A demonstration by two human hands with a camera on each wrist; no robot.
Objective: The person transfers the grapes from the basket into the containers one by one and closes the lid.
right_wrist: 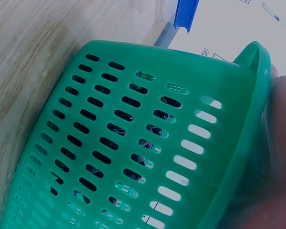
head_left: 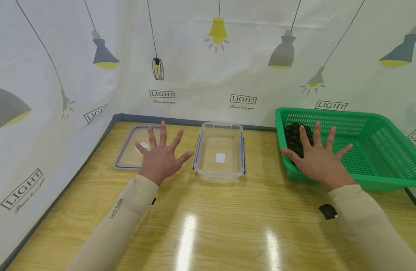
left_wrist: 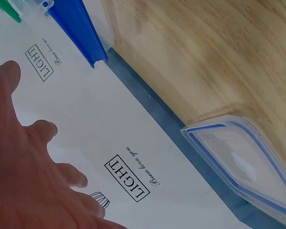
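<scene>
My left hand (head_left: pixel 160 160) is spread with straight fingers, held over the table and partly covering a clear lid (head_left: pixel 129 152) edged in blue. Between the hands stands a clear plastic container (head_left: pixel 211 146) with blue side latches and a white label; its top is uncovered. My right hand (head_left: pixel 317 163), fingers also spread, is above the near left part of a green slotted basket (head_left: pixel 380 150). In that basket's left end lie glossy, dark, round pieces (head_left: pixel 292 137), partly hidden by the hand; their kind cannot be told. Neither hand holds anything.
A wood-grain table (head_left: pixel 221 214) carries everything. White sheeting (head_left: pixel 194 64) printed with lamps encloses the back and left side. A dark grey strip (head_left: pixel 258 128) runs along the table's back edge. A small black object (head_left: pixel 327 211) is beside the right sleeve.
</scene>
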